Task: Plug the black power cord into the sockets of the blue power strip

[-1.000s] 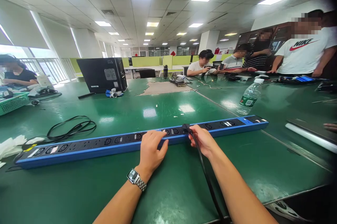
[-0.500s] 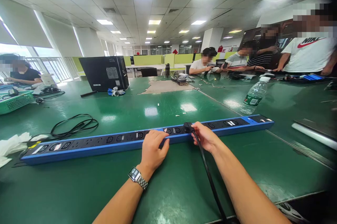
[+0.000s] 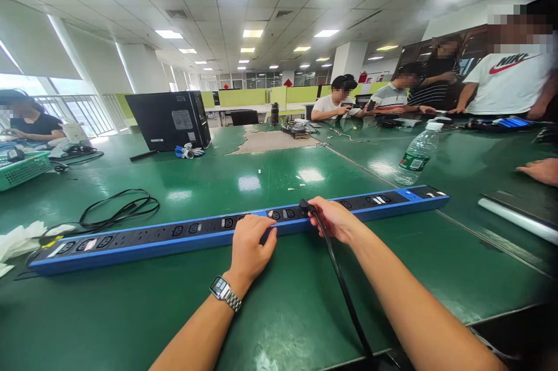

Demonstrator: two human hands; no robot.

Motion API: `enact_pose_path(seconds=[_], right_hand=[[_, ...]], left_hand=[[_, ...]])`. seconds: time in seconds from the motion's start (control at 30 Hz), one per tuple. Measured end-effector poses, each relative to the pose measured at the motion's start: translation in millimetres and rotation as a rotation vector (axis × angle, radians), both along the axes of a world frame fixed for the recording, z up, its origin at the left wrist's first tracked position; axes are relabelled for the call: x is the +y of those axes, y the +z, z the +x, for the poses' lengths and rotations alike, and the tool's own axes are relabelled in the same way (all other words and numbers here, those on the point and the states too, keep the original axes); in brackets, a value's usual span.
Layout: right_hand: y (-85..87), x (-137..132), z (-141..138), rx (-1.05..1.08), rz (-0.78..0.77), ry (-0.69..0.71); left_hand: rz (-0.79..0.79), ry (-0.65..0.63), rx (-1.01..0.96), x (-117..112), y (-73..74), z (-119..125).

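A long blue power strip with black sockets lies across the green table in front of me. My left hand is laid over its middle, the fingers bent across the top and the thumb at the near side; the fingertips are partly hidden. Farther right, my right hand pinches a black power plug at the strip's sockets. Whether its pins are fully seated cannot be made out. From the plug a thick black cable runs down toward the table's near edge, beside my right forearm.
A clear water bottle stands behind the strip's right end. A coiled black cord and white tissues lie left. A black computer case stands farther back. Several people sit or stand around; one person's hand rests at right.
The view has shifted slightly, moving everything a little left. Another person's hand has come in at the right edge. My hands keep nearly the same places on the strip and plug.
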State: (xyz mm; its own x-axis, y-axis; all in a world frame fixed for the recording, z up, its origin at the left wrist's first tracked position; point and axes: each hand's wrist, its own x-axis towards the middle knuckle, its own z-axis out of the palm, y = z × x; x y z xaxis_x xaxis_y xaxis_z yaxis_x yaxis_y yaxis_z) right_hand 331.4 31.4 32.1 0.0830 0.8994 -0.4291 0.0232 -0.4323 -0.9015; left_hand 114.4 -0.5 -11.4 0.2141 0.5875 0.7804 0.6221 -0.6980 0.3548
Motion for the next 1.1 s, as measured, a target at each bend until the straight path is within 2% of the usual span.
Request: enact_pose_path(seconds=[0.37, 0.47, 0.53, 0.63, 0.93, 1.1], right_hand=[[-11.8, -3, 1, -0.028, 0.017, -0.037], [-21.1, -9, -4, 0.097, 0.032, -0.03], [-28.5, -12, -7, 0.17, 0.1, -0.053], [-36.4, -14, -10, 0.216, 0.204, -0.064], [-42.0, -10, -11, 0.294, 0.244, -0.063], [-34.9, -13, -9, 0.437, 0.307, -0.031]], left_hand=[[0.003, 0.04, -0.058, 3, -2.1, -4], [-0.054, 0.216, -0.059, 4, 0.3, -10], [-0.135, 0.362, -0.028, 5, 1.4, -15], [-0.233, 0.457, 0.05, 5, 1.8, -18], [-0.321, 0.469, 0.146, 3, 0.8, -12], [-0.329, 0.473, 0.136, 5, -0.1, -13]])
